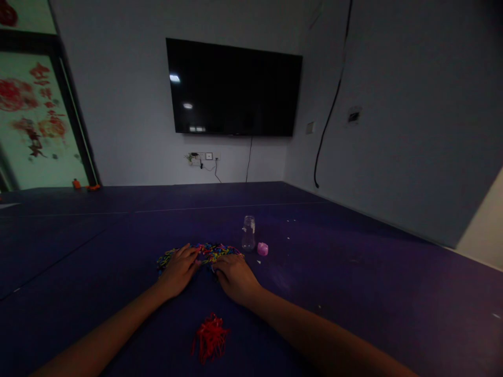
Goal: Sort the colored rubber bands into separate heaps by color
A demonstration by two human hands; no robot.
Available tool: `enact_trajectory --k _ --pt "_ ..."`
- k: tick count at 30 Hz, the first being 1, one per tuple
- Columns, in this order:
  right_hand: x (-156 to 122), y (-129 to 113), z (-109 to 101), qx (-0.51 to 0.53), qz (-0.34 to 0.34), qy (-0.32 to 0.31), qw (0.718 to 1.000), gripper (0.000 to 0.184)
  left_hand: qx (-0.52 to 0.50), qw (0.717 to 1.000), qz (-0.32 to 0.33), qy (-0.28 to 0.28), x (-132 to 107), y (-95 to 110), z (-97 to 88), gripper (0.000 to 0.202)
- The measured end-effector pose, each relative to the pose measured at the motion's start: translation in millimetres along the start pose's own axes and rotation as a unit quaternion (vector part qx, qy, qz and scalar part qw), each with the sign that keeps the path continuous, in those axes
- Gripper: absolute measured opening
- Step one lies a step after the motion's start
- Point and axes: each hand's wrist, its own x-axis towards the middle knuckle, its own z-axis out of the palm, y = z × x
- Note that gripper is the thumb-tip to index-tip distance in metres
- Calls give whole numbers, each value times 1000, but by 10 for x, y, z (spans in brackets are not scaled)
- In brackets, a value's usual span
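Note:
A pile of thin, multicoloured elastic bands (209,249) lies on the dark blue-purple surface in front of me. My left hand (179,269) rests over the left part of this pile, its fingers stretched forward and apart. On the right side, my right hand (234,275) lies palm down on the bands with its fingers extended; the fingertips are partly lost among them. Nearer to me, between my forearms, sits a separate heap of red bands (211,337). Just beyond my right hand stands a clear bottle (248,234), upright and uncapped. Beside it is a pink cap (263,248).
Small white scraps (288,238) are scattered to the right of the bottle. A large television (236,91) hangs on the far wall, above sockets and cables (209,156). A black cable (330,112) runs down the right wall. Small orange objects (76,184) stand by the door at left.

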Motion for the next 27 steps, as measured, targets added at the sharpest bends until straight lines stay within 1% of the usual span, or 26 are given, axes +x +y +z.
enact_trajectory --k 5,9,14,17,22,27 --pt "6 1 -1 -1 0 -6 1000 22 4 1000 -4 15 -10 11 -21 40" --pt "6 3 3 3 -3 -8 1000 23 14 1000 -16 13 -21 43 -67 37" --pt "6 6 6 2 -3 -6 1000 23 20 999 -33 35 -33 62 -113 36" --pt "12 13 17 4 -8 -8 1000 23 13 999 -23 37 -29 40 -97 37" --pt "13 19 27 0 -6 -2 1000 23 6 999 -14 35 -17 -31 -20 41" --pt "9 3 3 0 -7 -5 1000 23 22 999 -40 26 -10 -87 25 46"
